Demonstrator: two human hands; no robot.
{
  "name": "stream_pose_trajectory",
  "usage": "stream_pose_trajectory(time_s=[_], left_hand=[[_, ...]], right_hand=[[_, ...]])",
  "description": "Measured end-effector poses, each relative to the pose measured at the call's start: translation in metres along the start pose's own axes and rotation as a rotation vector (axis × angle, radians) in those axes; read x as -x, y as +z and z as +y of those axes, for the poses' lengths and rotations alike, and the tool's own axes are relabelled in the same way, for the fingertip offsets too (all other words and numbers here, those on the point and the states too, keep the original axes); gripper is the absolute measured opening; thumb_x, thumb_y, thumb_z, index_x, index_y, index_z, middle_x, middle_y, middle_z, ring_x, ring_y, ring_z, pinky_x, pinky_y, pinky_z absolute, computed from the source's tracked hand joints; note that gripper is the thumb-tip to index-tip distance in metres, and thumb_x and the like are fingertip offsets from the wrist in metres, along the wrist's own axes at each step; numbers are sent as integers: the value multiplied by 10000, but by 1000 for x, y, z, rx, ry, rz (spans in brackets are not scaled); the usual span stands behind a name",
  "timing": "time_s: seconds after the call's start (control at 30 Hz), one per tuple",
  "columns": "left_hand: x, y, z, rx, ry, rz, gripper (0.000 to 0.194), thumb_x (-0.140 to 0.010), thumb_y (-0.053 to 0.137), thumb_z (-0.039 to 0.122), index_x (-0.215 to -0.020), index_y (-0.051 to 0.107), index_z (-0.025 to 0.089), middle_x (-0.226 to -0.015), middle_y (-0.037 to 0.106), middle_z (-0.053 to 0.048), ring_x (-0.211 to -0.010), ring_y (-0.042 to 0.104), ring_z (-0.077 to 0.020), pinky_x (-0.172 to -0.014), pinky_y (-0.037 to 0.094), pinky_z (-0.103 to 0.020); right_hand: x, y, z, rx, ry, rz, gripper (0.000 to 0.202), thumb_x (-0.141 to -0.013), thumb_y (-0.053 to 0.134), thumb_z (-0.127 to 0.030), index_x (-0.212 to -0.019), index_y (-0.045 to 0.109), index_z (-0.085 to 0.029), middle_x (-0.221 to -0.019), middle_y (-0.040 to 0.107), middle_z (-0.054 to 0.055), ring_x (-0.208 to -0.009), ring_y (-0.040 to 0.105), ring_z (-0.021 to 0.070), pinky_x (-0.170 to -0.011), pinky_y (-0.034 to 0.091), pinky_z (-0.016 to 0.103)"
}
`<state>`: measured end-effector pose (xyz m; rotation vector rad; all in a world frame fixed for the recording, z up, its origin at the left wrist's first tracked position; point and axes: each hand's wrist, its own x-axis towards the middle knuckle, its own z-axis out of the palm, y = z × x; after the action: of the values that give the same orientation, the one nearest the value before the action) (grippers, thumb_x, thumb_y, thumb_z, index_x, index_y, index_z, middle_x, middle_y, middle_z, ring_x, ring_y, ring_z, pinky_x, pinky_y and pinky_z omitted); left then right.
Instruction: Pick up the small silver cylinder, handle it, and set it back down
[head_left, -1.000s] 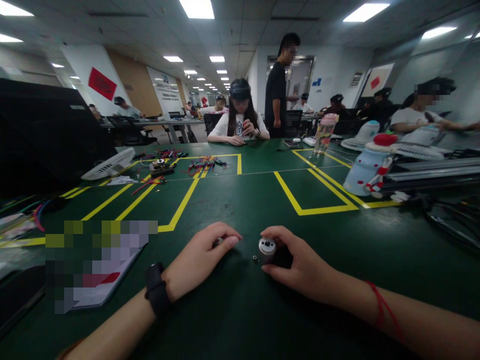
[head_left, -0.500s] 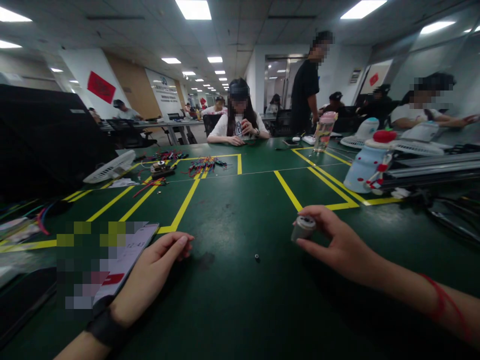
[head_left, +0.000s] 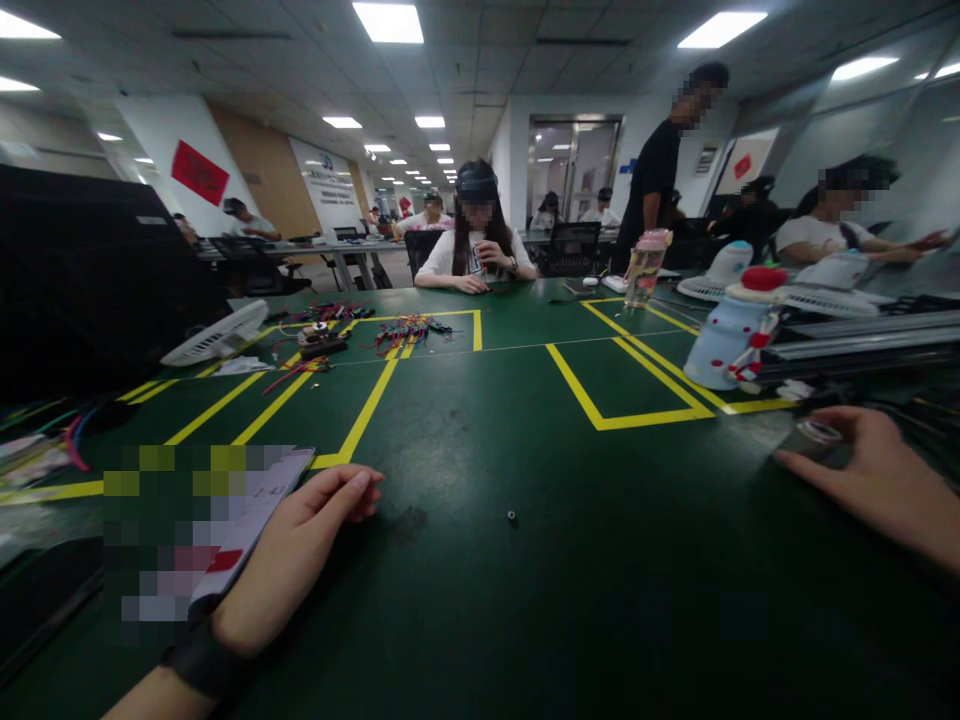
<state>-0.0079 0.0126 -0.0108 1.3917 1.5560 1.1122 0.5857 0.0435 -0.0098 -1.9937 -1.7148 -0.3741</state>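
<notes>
At the right, my right hand (head_left: 874, 465) grips a short grey metal cylinder (head_left: 811, 437) between thumb and fingers, close above the green table. Its lighter round end faces up; the exact kind of part is unclear. My left hand (head_left: 319, 525) rests on the table with its fingers curled in and the thumb laid against them; nothing shows in it. Beside that hand lies a phone (head_left: 259, 520) with a lit screen, partly blurred out. A tiny dark ring-shaped part (head_left: 511, 516) sits on the table between my hands.
Bundles of coloured wires (head_left: 412, 333) and a small device (head_left: 319, 340) lie at the far left. A blue bottle with a red top (head_left: 720, 345), a pink-lidded bottle (head_left: 646, 268) and metal rails (head_left: 885, 340) stand at the right. One person (head_left: 474, 240) sits opposite.
My right hand has carried the grey metal cylinder to the right, away from the table's middle. My left hand stays put. A standing person in the background has moved right.
</notes>
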Motion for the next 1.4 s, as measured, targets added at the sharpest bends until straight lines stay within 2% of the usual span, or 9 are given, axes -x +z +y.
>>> stream_pose_trajectory(time_s=[0.07, 0.13, 0.27, 0.37, 0.47, 0.6, 0.77, 0.93, 1.4], left_hand=[[1, 1, 3, -13, 2, 5, 303, -856, 567, 481, -976, 654, 217, -890, 663, -10, -826, 616, -191, -766, 484, -309], [2, 2, 6, -35, 5, 12, 302, -853, 568, 480, -959, 659, 212, -872, 664, -11, -814, 616, -192, -759, 482, -308], [4, 2, 8, -63, 31, 18, 297, -858, 560, 480, -947, 660, 215, -853, 662, -8, -802, 616, -192, -753, 478, -308], [5, 1, 8, -66, 37, 6, 293, -867, 553, 473, -963, 659, 217, -866, 665, -9, -812, 616, -192, -762, 477, -310], [6, 1, 9, -64, 27, -8, 297, -874, 545, 467, -974, 659, 211, -865, 669, -13, -815, 617, -194, -766, 478, -311], [5, 2, 8, -67, 24, -16, 302, -866, 551, 478, -975, 667, 221, -883, 681, -11, -826, 623, -197, -767, 483, -307], [1, 0, 1, -90, 33, -8, 298, -849, 566, 493, -967, 679, 244, -885, 696, -5, -831, 640, -208, -768, 486, -314], [0, -2, -3, -108, 27, -15, 311, -837, 576, 502, -980, 679, 246, -911, 704, -15, -856, 651, -226, -766, 497, -328], [3, -4, -1, -147, 25, -21, 323, -852, 553, 513, -996, 661, 245, -915, 696, -17, -881, 646, -226, -815, 495, -347]], right_hand=[[4, -9, -30, 113, -75, 107, 828, -675, 521, -730, -1256, 458, -143, -1188, 524, 209, -1101, 503, 404, -896, 422, 568], [11, -18, -79, 32, -259, 86, 716, -744, 504, -688, -1254, 485, -187, -1256, 511, 158, -1190, 457, 347, -1012, 365, 525], [33, -14, -199, -422, -568, -502, 392, -876, 502, -496, -1179, 577, -258, -1215, 552, 45, -1097, 526, 161, -958, 440, 331], [47, 4, -265, -589, -658, -636, 355, -838, 592, -451, -1128, 634, -253, -1128, 582, 37, -1033, 526, 143, -910, 438, 301], [49, 14, -285, -621, -688, -646, 194, -864, 574, -357, -945, 686, -222, -975, 613, 28, -934, 536, 127, -845, 433, 279], [29, -7, -236, -594, -584, -532, 237, -903, 500, -364, -980, 661, -210, -995, 622, 38, -915, 557, 124, -825, 440, 269], [-12, -49, -106, -202, -175, -180, 361, -843, 520, -496, -1038, 657, -226, -1140, 616, 47, -1009, 563, 205, -853, 442, 335], [-31, -63, -11, -68, 242, -312, 446, -762, 575, -569, -1033, 697, -236, -1077, 661, 73, -880, 625, 233, -771, 466, 350], [-29, -62, -10, -158, 281, -421, 478, -713, 610, -603, -1000, 728, -240, -1050, 671, 72, -892, 628, 232, -800, 453, 335]])
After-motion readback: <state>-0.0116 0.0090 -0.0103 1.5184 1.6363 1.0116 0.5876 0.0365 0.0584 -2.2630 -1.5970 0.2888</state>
